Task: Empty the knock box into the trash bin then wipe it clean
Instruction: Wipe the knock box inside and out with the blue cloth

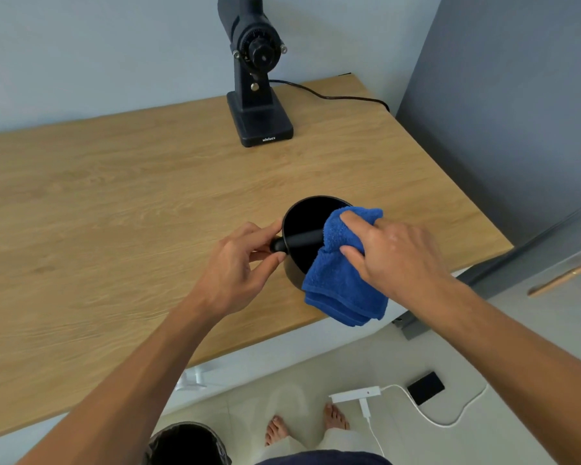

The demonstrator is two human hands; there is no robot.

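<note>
Broadly, the wooden counter [98, 213] fills most of the view, and a black grinder [257, 78] stands at its back edge against the wall, with small pale lettering on its base that is too blurred to read for certain. Near the counter's front right edge sits the black knock box [304, 216], upright, its bar [302, 239] crossing the open top. Over its right rim hangs a folded blue cloth [342, 280], draping down past the counter's front edge. From the lower right, the right hand [393, 253] reaches in, fingers closed on the cloth and pressing it onto the bar. On the other side, the left hand [242, 260] pinches the bar's left end between thumb and fingertips. Below the front edge, on the floor, stands the trash bin [187, 444].
</note>
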